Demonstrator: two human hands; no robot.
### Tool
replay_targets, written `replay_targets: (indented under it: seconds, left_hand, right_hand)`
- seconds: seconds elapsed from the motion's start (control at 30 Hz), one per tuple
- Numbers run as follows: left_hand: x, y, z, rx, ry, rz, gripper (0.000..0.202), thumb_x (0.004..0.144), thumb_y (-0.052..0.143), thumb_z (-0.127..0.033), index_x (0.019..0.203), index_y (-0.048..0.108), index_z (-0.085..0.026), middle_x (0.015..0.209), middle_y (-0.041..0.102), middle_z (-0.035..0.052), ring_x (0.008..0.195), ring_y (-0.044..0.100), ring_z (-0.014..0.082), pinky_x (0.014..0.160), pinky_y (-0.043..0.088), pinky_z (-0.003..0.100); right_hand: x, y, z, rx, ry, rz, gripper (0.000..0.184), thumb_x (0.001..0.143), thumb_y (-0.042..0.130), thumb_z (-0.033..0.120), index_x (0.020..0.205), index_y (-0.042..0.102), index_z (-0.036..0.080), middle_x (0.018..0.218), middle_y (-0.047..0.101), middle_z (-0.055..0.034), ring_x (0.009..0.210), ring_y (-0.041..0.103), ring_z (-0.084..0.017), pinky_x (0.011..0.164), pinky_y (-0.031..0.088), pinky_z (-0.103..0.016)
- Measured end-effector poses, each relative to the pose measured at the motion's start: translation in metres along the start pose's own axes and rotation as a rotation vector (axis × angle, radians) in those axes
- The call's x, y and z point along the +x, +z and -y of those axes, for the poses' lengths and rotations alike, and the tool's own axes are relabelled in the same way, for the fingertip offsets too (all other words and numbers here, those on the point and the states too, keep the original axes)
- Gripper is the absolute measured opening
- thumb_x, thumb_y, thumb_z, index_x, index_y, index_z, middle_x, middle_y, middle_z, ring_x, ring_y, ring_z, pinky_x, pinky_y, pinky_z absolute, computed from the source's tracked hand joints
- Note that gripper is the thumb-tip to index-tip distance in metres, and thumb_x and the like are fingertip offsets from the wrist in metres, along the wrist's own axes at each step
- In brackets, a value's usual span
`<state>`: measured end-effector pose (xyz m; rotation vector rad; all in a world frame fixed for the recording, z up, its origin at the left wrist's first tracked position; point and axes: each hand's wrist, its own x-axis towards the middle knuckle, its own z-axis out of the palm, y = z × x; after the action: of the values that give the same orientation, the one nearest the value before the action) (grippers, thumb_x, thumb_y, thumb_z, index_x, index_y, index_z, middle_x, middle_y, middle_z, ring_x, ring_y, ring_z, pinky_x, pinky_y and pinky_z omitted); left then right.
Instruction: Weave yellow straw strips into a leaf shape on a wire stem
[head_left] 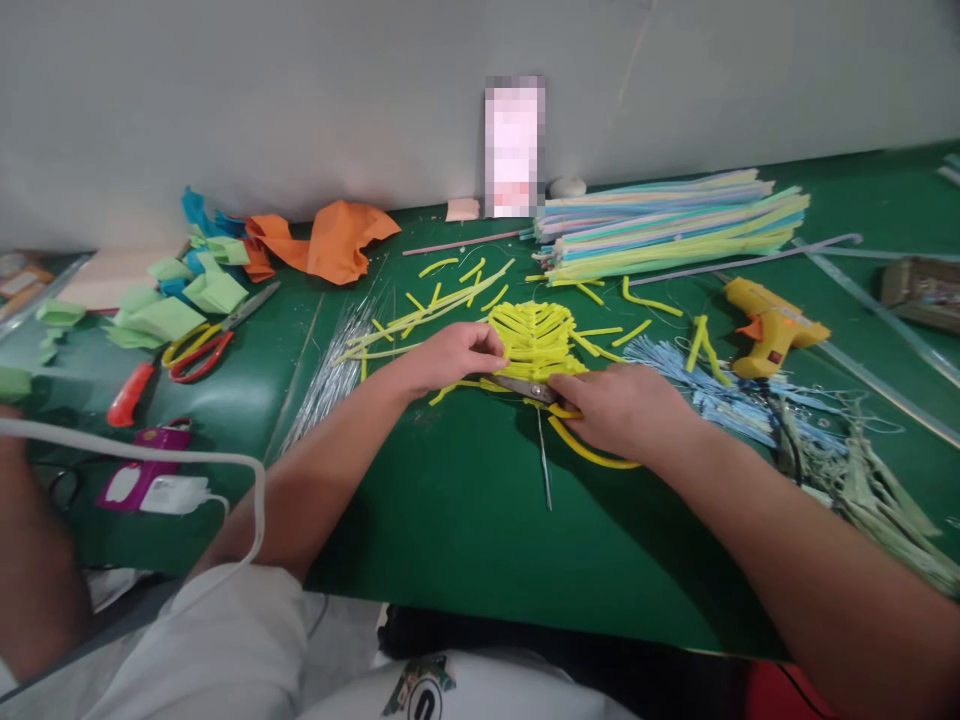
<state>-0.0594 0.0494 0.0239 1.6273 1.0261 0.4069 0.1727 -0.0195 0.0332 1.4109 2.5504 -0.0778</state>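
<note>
A yellow leaf shape made of pipe cleaners [534,335] lies on the green table, its wire stem [545,470] pointing toward me. Thumb and fingers of my left hand [461,355] are pinched at the leaf's lower left edge; the exact piece between them is partly hidden. My right hand [619,405] is closed around the yellow handles of a pair of scissors [538,391]. The scissor blades point left along the leaf's lower edge, close to my left fingertips. Short cut yellow pipe-cleaner pieces [600,331] are scattered around the leaf.
A bundle of pastel pipe cleaners [667,230] lies behind, near a propped phone [514,150]. At right are a yellow glue gun [772,325] and blue stems [750,400]. Leftward lie thin wires [330,375], red-and-yellow scissors [202,345], orange paper [345,243] and a white cable [150,450].
</note>
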Motion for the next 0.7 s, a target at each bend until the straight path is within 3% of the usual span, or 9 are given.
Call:
replay_targets:
  seconds: [0.2,0.4,0.5,0.63,0.7]
  left_hand:
    - [0.0,-0.004,-0.004,-0.041,-0.014,0.017,0.015,0.077,0.068,-0.027,0.081,0.059,-0.015,0.09,0.067,0.0046,0.077,0.059,0.0126,0.078,0.045,0.032]
    - [0.002,-0.01,-0.001,-0.2,0.002,0.009,0.011,0.077,0.066,-0.021,0.082,0.058,-0.016,0.1,0.071,0.0063,0.097,0.065,0.0159,0.095,0.042,0.037]
    - [0.002,-0.011,0.002,-0.203,0.013,-0.004,0.01,0.077,0.067,-0.02,0.083,0.06,-0.015,0.1,0.071,0.0067,0.099,0.066,0.0166,0.098,0.041,0.039]
    - [0.0,-0.009,-0.001,-0.133,0.017,-0.038,0.014,0.077,0.068,-0.025,0.084,0.061,-0.015,0.098,0.071,0.0074,0.097,0.067,0.0177,0.096,0.044,0.039]
    - [-0.002,-0.008,-0.006,-0.009,0.033,-0.078,0.016,0.078,0.067,-0.028,0.085,0.062,-0.015,0.097,0.071,0.0076,0.094,0.067,0.0177,0.092,0.047,0.038]
  right_hand:
    - [0.001,-0.001,-0.001,0.014,0.013,0.039,0.03,0.086,0.049,0.033,0.11,0.062,0.022,0.087,0.075,-0.0104,0.074,0.069,-0.026,0.055,0.027,-0.031]
    - [-0.012,-0.008,-0.011,0.112,0.068,0.073,0.033,0.086,0.047,0.037,0.112,0.064,0.027,0.087,0.075,-0.0083,0.073,0.067,-0.027,0.055,0.03,-0.031]
    - [-0.021,-0.009,-0.02,0.191,0.234,0.01,0.035,0.084,0.05,0.042,0.114,0.064,0.03,0.089,0.075,-0.0055,0.073,0.066,-0.027,0.056,0.033,-0.031]
    - [-0.023,-0.01,-0.029,0.257,0.499,-0.11,0.045,0.088,0.046,0.05,0.12,0.062,0.023,0.089,0.074,-0.0125,0.076,0.065,-0.03,0.059,0.036,-0.033]
    - [-0.021,-0.01,-0.033,0.282,0.624,-0.11,0.049,0.089,0.042,0.052,0.124,0.059,0.022,0.094,0.073,-0.015,0.079,0.066,-0.031,0.06,0.037,-0.034]
